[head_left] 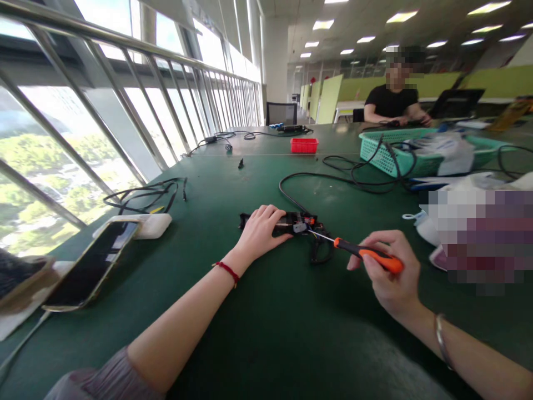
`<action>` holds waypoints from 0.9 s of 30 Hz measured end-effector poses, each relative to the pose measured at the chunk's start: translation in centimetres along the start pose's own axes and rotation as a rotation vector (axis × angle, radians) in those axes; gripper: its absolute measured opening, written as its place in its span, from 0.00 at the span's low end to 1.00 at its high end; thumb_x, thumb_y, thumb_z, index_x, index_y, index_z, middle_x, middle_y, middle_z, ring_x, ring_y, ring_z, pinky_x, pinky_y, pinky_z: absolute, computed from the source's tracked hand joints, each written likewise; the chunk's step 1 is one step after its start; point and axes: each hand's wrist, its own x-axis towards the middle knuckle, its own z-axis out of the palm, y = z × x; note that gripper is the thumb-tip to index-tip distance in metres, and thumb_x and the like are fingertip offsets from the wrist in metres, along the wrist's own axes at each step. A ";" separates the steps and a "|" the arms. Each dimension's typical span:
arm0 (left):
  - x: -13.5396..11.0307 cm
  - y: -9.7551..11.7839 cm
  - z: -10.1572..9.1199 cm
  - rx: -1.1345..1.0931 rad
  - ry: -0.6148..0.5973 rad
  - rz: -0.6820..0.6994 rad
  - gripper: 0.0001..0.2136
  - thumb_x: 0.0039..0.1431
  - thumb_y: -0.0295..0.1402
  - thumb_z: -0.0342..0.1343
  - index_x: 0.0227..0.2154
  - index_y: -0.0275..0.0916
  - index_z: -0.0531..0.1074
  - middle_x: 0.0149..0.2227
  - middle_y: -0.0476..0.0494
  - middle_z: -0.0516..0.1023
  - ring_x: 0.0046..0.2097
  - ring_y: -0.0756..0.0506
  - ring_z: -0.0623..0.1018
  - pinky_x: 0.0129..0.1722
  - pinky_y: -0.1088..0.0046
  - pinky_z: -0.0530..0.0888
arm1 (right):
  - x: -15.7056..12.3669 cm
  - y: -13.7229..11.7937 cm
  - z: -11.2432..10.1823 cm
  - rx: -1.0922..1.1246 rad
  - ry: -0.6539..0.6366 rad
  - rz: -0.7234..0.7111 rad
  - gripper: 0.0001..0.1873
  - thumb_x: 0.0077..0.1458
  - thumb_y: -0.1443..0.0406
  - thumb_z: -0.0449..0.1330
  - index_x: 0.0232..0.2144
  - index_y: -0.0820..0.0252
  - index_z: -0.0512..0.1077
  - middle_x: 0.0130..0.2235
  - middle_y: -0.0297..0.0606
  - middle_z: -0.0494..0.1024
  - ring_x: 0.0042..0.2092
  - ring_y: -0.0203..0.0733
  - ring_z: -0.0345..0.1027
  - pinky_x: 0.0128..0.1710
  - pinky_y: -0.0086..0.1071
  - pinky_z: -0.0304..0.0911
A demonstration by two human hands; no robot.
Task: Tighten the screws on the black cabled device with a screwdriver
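My left hand (261, 229) lies over the left part of a black corded device (308, 221), fingers closed around it, holding it down on the green table. Grey and orange inner parts and thin wires show at the device's right end, beside a black loop-shaped piece (321, 251). My right hand (393, 272) grips an orange and black screwdriver (377, 258) by its handle. The metal shaft slants left, and its tip reaches the inner parts near the grey piece. Whether the tip sits in a screw is too small to tell. My left hand covers the device's left part.
A phone (94, 266) leans on a white block (155, 226) at left, near a coiled cable (144, 194). Farther back are a small red basket (304, 146) and a green basket (385, 158) with bags and cables. A co-worker (393, 103) sits across the table.
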 end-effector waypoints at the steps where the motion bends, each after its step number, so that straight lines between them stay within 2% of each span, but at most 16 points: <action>1: 0.0 0.1 0.1 0.015 -0.001 -0.017 0.19 0.54 0.43 0.60 0.45 0.39 0.67 0.43 0.42 0.71 0.45 0.41 0.71 0.46 0.64 0.69 | 0.1 0.0 0.0 -0.014 0.011 -0.003 0.07 0.54 0.68 0.57 0.36 0.53 0.64 0.24 0.30 0.73 0.24 0.39 0.70 0.24 0.33 0.66; 5: 0.1 0.6 0.3 0.086 -0.006 -0.077 0.20 0.54 0.46 0.60 0.44 0.40 0.67 0.42 0.43 0.71 0.44 0.42 0.73 0.44 0.65 0.68 | 0.4 0.0 0.1 -0.025 -0.020 0.048 0.05 0.58 0.62 0.55 0.36 0.55 0.68 0.25 0.32 0.74 0.22 0.37 0.69 0.22 0.31 0.66; 8: 0.1 0.9 0.2 0.128 -0.007 -0.096 0.19 0.54 0.45 0.60 0.44 0.39 0.66 0.42 0.42 0.71 0.43 0.41 0.73 0.42 0.65 0.68 | 0.5 0.2 0.1 0.004 -0.013 0.098 0.18 0.62 0.53 0.45 0.37 0.56 0.69 0.22 0.31 0.69 0.19 0.34 0.63 0.18 0.29 0.61; 10: 0.1 0.9 0.1 0.148 -0.002 -0.108 0.19 0.54 0.44 0.60 0.44 0.39 0.66 0.43 0.42 0.71 0.43 0.41 0.73 0.42 0.65 0.68 | 0.5 0.4 0.1 -0.016 0.037 0.170 0.21 0.63 0.51 0.42 0.37 0.56 0.69 0.23 0.32 0.69 0.19 0.33 0.62 0.17 0.28 0.59; 12: 0.1 0.9 0.1 0.149 -0.002 -0.120 0.19 0.54 0.43 0.60 0.44 0.39 0.66 0.43 0.42 0.71 0.43 0.41 0.73 0.41 0.66 0.68 | 0.5 0.4 0.1 -0.038 0.070 0.228 0.17 0.62 0.53 0.45 0.37 0.55 0.69 0.25 0.32 0.68 0.21 0.33 0.63 0.17 0.26 0.59; 15: 0.2 0.7 0.1 0.120 -0.007 -0.124 0.19 0.54 0.43 0.60 0.44 0.39 0.66 0.43 0.42 0.71 0.43 0.41 0.73 0.42 0.66 0.69 | 0.5 0.4 0.2 0.013 0.077 0.170 0.09 0.60 0.58 0.52 0.40 0.54 0.65 0.23 0.28 0.64 0.21 0.33 0.62 0.20 0.28 0.61; 17: 0.2 0.5 0.2 0.098 -0.009 -0.119 0.19 0.54 0.43 0.60 0.44 0.39 0.66 0.43 0.43 0.71 0.43 0.42 0.73 0.43 0.66 0.69 | 0.5 0.4 0.3 0.021 0.110 0.094 0.10 0.57 0.61 0.55 0.41 0.53 0.63 0.27 0.29 0.66 0.23 0.34 0.64 0.23 0.31 0.64; 20: 0.2 0.3 0.3 0.080 -0.011 -0.109 0.19 0.54 0.43 0.60 0.45 0.39 0.66 0.43 0.43 0.71 0.44 0.42 0.74 0.43 0.65 0.69 | 0.6 0.6 0.4 -0.006 0.163 0.024 0.12 0.54 0.64 0.58 0.42 0.53 0.63 0.38 0.36 0.68 0.30 0.37 0.69 0.31 0.35 0.68; 22: 0.2 0.2 0.2 0.076 -0.011 -0.102 0.19 0.55 0.43 0.59 0.45 0.39 0.66 0.43 0.43 0.71 0.44 0.42 0.74 0.43 0.65 0.70 | 0.6 0.8 0.3 -0.008 0.172 0.009 0.11 0.55 0.64 0.58 0.41 0.53 0.63 0.40 0.37 0.68 0.31 0.37 0.70 0.33 0.37 0.68; 24: 0.2 0.1 0.2 0.069 -0.013 -0.095 0.19 0.55 0.43 0.59 0.45 0.39 0.66 0.43 0.43 0.71 0.44 0.42 0.74 0.43 0.65 0.70 | 0.7 0.8 0.2 -0.020 0.166 0.019 0.10 0.55 0.64 0.58 0.41 0.54 0.64 0.37 0.36 0.69 0.30 0.37 0.70 0.31 0.35 0.68; 27: 0.1 0.0 0.2 0.053 -0.015 -0.080 0.19 0.55 0.43 0.59 0.45 0.39 0.66 0.43 0.43 0.71 0.44 0.42 0.74 0.43 0.65 0.70 | 0.7 0.7 0.1 -0.061 0.104 0.073 0.05 0.59 0.62 0.55 0.38 0.56 0.66 0.25 0.30 0.68 0.23 0.34 0.65 0.22 0.29 0.62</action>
